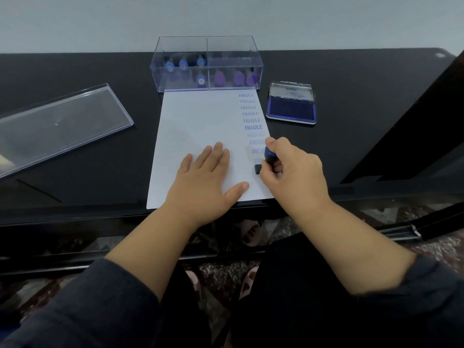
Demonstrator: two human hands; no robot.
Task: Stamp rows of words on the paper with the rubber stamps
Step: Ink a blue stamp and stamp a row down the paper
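A white sheet of paper [200, 121] lies on the black table, with a column of blue words down its right side: several "FRAGILE" prints, then "AMENDED" prints below them. My left hand [206, 177] rests flat on the lower part of the sheet, fingers straight. My right hand [293, 167] grips a blue-topped rubber stamp [268, 156] near the sheet's right edge. The stamp's black base [257, 169] sits on or just above the paper, under the lowest "AMENDED" print. An open blue ink pad [291, 109] lies to the right of the sheet.
A clear plastic box [231, 46] stands behind the paper and holds several blue and purple stamps. Its clear lid [62, 121] lies at the left. The table's front edge [75, 217] runs just below the sheet. A dark slanted bar [414, 121] stands at the right.
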